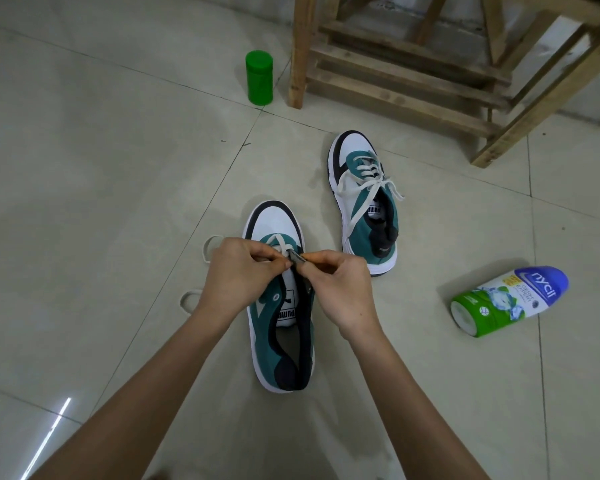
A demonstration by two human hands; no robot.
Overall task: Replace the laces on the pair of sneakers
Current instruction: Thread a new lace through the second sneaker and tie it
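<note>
Bending over the near sneaker (274,220), teal and white with a dark rim, lying toe-away on the tiled floor (118,168) right in front. Clamping the left grip (238,271), fingers curled, on the white lace (278,242) where it is crossing the front eyelets close to the toe. Clamping the right grip (340,289), thumb and forefinger pinched together, on the dark eyelet edge (298,259) of the same sneaker, with the fingertips of both grips nearly touching. Trailing two loose loops of that lace flat on the floor to the left of the sneaker, partly hidden behind the left wrist. Showing the tongue and its printed label open to view behind the grips. Having the far sneaker (352,150) lying further off to the right, also toe-away, with its own pale lace (361,188) threaded through the front eyelets, ends hanging loose over the sides, and something dark tucked inside. Having a green canister (259,77) standing upright beside the leg of a wooden frame (395,64) at the back, and a powder bottle (506,301) lying on its side to the right, well apart from both sneakers.
</note>
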